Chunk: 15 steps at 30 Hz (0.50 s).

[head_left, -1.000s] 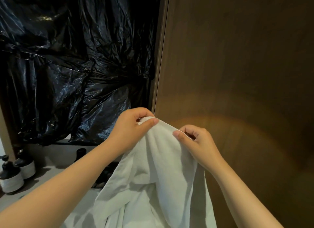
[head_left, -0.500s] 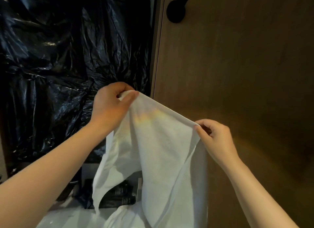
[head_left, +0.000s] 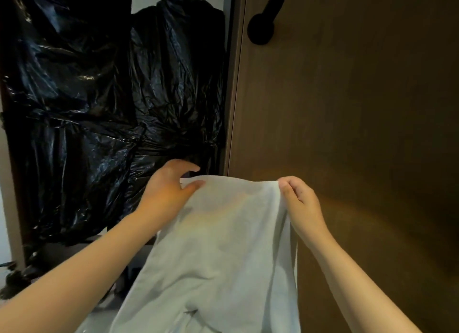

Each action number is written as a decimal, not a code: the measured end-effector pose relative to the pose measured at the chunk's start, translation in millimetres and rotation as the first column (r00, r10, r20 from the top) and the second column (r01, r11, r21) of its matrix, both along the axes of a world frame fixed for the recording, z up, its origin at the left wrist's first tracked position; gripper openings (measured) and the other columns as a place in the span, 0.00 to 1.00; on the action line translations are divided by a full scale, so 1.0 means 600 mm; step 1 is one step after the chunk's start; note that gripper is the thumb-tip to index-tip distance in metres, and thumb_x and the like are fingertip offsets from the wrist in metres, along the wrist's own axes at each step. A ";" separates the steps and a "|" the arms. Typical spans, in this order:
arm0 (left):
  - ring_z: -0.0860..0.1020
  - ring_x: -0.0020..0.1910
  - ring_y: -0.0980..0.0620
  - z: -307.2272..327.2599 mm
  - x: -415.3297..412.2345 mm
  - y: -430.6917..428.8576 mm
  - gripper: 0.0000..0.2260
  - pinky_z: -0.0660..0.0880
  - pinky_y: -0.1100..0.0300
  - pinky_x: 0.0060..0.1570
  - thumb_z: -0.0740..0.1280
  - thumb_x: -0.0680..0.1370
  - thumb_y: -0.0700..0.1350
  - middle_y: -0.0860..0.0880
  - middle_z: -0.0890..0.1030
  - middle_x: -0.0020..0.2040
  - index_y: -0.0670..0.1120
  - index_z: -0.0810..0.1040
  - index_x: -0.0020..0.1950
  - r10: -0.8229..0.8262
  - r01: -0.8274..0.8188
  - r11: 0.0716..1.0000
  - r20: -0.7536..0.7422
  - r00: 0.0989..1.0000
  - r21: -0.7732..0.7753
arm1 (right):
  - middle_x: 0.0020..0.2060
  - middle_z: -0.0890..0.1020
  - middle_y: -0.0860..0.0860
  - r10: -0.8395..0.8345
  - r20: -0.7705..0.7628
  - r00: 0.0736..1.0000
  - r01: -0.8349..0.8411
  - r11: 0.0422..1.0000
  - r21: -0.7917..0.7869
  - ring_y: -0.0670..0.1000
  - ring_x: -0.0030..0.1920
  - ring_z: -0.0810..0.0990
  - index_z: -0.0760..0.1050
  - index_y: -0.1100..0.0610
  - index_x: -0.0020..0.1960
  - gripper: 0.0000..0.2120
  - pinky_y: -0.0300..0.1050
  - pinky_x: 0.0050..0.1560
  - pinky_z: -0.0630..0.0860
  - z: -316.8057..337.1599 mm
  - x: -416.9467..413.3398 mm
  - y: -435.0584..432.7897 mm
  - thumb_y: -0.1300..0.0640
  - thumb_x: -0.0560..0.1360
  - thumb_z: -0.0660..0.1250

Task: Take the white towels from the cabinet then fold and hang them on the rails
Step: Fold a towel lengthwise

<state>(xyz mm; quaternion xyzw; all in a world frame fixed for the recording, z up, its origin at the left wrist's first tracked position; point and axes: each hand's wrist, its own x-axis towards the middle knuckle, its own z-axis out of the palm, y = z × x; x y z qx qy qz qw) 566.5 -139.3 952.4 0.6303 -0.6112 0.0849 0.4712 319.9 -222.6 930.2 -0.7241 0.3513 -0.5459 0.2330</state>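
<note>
A white cloth towel is held up, spread along its top edge. One top corner is pinched between the thumb and curled fingers of the left hand. The other is clamped in the right hand. The rest hangs down. Crinkled black plastic sheeting is seen behind on the left, and a brown wooden panel with a black handle on the right.

A home or hotel interior: a wooden door with a black handle is standing behind the right hand, and black plastic sheeting is hanging behind the left hand.
</note>
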 end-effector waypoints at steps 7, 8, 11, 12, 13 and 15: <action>0.76 0.29 0.65 -0.003 -0.078 0.011 0.18 0.71 0.71 0.37 0.71 0.75 0.49 0.61 0.78 0.30 0.54 0.76 0.65 -0.345 0.375 0.924 -0.258 0.902 0.076 | 0.40 0.80 0.45 0.162 -0.147 0.976 -0.182 0.975 -0.130 0.45 0.45 0.78 0.78 0.56 0.45 0.10 0.34 0.44 0.73 0.029 0.024 0.024 0.58 0.82 0.60; 0.79 0.34 0.64 -0.003 -0.082 0.008 0.19 0.74 0.69 0.42 0.70 0.76 0.49 0.61 0.80 0.36 0.53 0.75 0.67 -0.383 0.417 0.905 -0.275 0.882 0.080 | 0.40 0.80 0.44 0.198 -0.161 0.967 -0.220 0.966 -0.136 0.45 0.45 0.78 0.78 0.55 0.45 0.10 0.34 0.44 0.73 0.032 0.025 0.028 0.58 0.82 0.60; 0.79 0.57 0.59 -0.005 -0.086 -0.004 0.17 0.76 0.56 0.60 0.69 0.77 0.50 0.57 0.81 0.58 0.54 0.76 0.66 -0.507 0.556 0.823 -0.291 0.812 0.116 | 0.39 0.80 0.44 0.270 -0.188 0.944 -0.297 0.945 -0.138 0.46 0.45 0.79 0.79 0.55 0.45 0.10 0.34 0.44 0.74 0.042 0.028 0.039 0.58 0.82 0.60; 0.80 0.55 0.58 -0.005 -0.087 -0.005 0.14 0.76 0.56 0.59 0.69 0.77 0.51 0.55 0.82 0.55 0.54 0.78 0.62 -0.536 0.591 0.795 -0.296 0.790 0.137 | 0.39 0.80 0.44 0.269 -0.193 0.944 -0.299 0.943 -0.146 0.46 0.45 0.79 0.79 0.55 0.45 0.10 0.35 0.44 0.75 0.045 0.027 0.039 0.58 0.81 0.60; 0.81 0.50 0.54 -0.005 -0.088 -0.007 0.11 0.77 0.56 0.53 0.68 0.76 0.52 0.53 0.83 0.50 0.52 0.81 0.57 -0.547 0.603 0.783 -0.293 0.785 0.154 | 0.39 0.81 0.45 0.257 -0.196 0.946 -0.288 0.945 -0.156 0.47 0.45 0.79 0.79 0.55 0.45 0.10 0.37 0.44 0.75 0.045 0.024 0.038 0.58 0.81 0.61; 0.76 0.37 0.49 -0.004 -0.090 -0.009 0.14 0.73 0.56 0.41 0.67 0.74 0.56 0.48 0.81 0.40 0.46 0.82 0.47 -0.534 0.586 0.799 -0.290 0.794 0.134 | 0.40 0.81 0.44 0.220 -0.190 0.957 -0.250 0.956 -0.155 0.46 0.45 0.79 0.79 0.52 0.45 0.10 0.37 0.44 0.75 0.042 0.017 0.034 0.57 0.81 0.62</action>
